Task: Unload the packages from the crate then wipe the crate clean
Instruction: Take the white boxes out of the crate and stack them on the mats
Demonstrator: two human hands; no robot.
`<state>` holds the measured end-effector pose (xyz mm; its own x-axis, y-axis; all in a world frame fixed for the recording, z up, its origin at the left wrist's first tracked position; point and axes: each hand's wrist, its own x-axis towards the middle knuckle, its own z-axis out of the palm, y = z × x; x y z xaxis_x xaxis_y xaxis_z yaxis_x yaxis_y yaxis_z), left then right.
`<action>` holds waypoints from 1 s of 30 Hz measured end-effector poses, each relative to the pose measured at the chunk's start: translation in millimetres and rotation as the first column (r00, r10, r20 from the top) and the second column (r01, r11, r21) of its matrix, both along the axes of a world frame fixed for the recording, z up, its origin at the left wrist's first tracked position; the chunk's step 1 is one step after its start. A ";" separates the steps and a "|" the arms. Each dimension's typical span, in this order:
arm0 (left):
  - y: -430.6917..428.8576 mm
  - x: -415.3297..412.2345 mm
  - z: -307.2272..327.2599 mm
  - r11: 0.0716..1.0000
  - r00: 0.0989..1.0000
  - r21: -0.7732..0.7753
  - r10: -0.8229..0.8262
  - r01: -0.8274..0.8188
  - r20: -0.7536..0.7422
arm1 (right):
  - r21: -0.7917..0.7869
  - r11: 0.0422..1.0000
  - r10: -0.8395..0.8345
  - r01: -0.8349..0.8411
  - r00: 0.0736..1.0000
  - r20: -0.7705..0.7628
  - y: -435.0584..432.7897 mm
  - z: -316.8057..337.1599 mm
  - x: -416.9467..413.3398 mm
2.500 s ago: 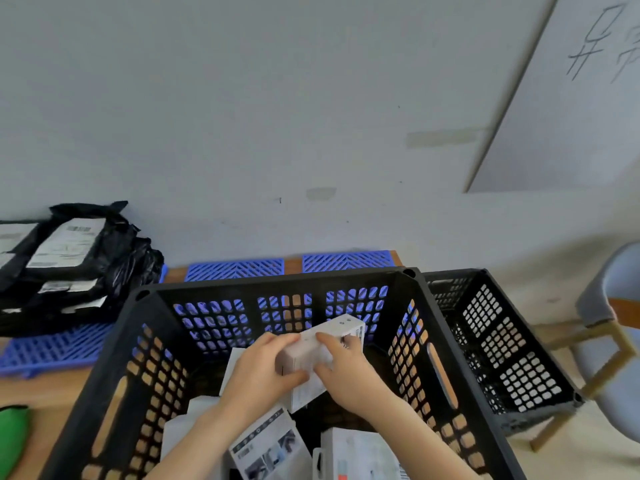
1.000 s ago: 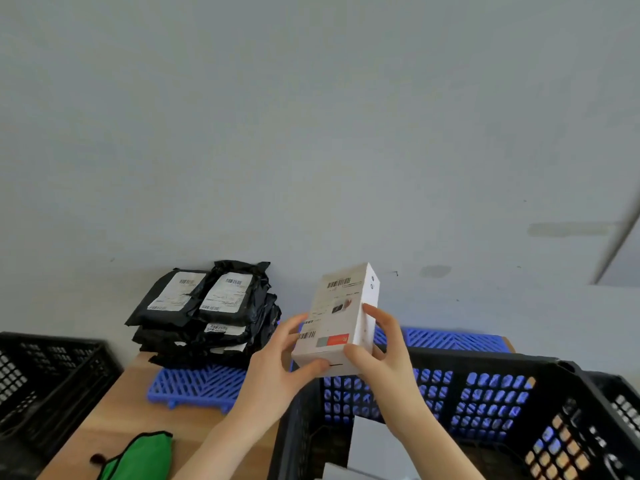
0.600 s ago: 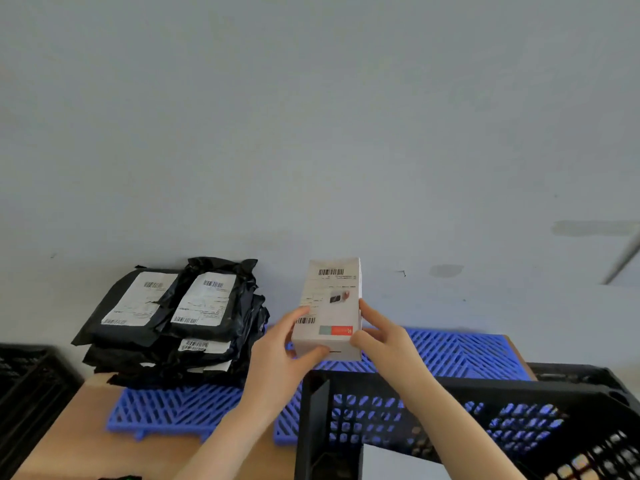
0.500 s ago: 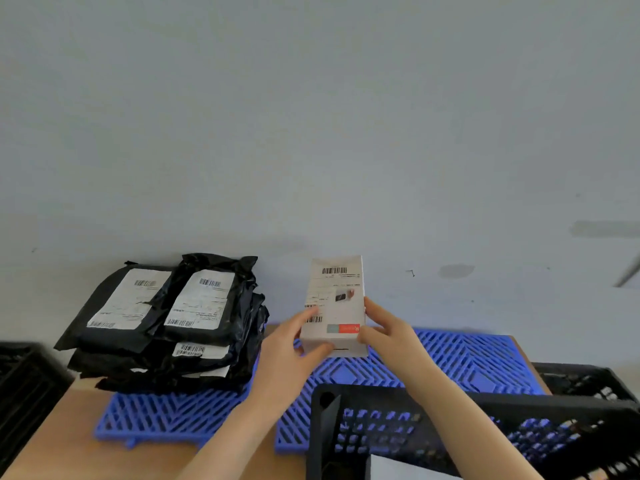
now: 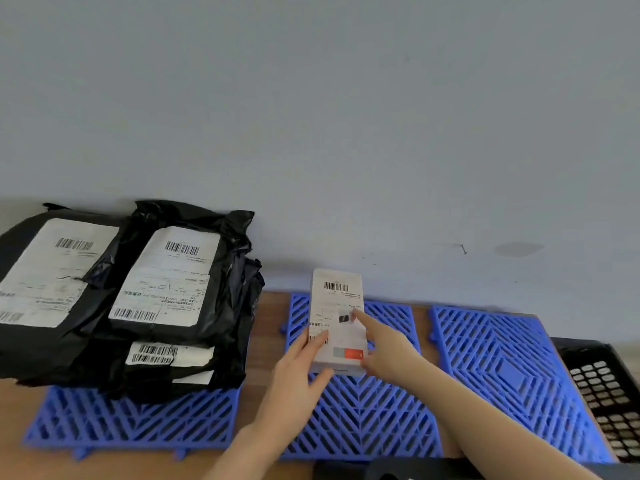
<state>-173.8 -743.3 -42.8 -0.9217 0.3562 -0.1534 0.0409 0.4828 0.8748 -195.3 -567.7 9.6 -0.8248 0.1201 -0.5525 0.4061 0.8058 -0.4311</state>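
- Now left hand and right hand are clasping the white box between them, arms reaching forward.
- Right fingers are stretching across its label.

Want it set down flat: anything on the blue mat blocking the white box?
Nothing visible. The left hand and right hand hold the white cardboard box over bare blue plastic grid mat; the stacked black mailer bags lie apart, to its left.
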 end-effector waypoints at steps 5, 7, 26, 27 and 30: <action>-2.6 -2.1 -38.2 0.999 0.998 -0.051 0.009 -0.005 0.066 | 0.094 0.986 0.122 -0.138 0.980 0.155 -8.6 -28.7 -14.0; -5.6 -1.3 -52.0 0.998 0.996 -0.062 -0.001 0.007 0.091 | 0.083 0.986 0.130 -0.146 0.976 0.175 -8.8 -40.3 -15.8; -15.4 -3.6 -81.4 0.984 0.990 -0.118 -0.128 0.133 0.051 | 0.122 0.900 0.384 -0.418 0.894 0.232 -7.6 -54.5 -28.1; -15.9 -4.9 -78.6 0.984 0.989 -0.118 -0.130 0.137 0.066 | 0.109 0.905 0.376 -0.410 0.894 0.244 -6.5 -51.6 -28.7; -16.1 -11.5 -66.5 0.977 0.984 -0.138 -0.148 0.161 0.101 | 0.100 0.910 0.365 -0.403 0.891 0.272 -0.7 -44.2 -28.1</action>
<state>-185.3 -759.4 -109.3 -0.8372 0.4613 -0.2937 0.0495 0.5988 0.7993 -223.4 -568.4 -34.6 -0.6664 -0.0820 -0.7410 0.1281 0.9666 -0.2221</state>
